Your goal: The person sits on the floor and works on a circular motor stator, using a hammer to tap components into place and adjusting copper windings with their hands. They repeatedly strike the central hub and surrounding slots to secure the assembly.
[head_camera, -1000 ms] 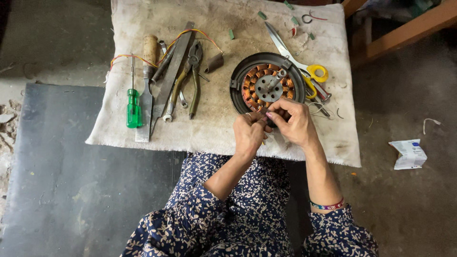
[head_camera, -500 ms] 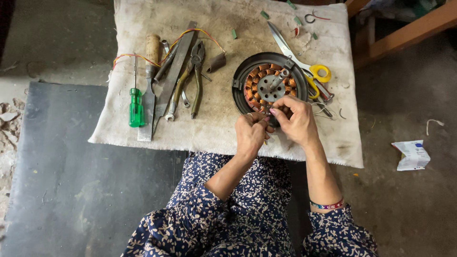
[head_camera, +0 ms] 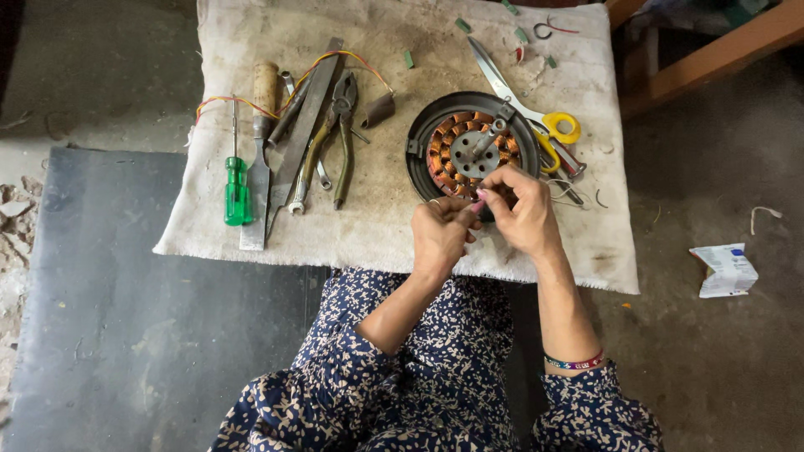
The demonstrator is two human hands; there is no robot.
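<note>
— Where are we working?
— Our left hand (head_camera: 440, 234) and right hand (head_camera: 523, 213) are pinching together, grasping something too small to tell, at the near rim of the round black motor with copper windings (head_camera: 469, 151).
— Which is nearer?
— The right; the motor is lying straight ahead.

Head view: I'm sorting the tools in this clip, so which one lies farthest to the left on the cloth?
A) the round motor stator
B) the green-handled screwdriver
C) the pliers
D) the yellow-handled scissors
B: the green-handled screwdriver lies nearest the cloth's left edge, with the pliers further right, and the round motor stator and yellow-handled scissors beyond them.
</note>
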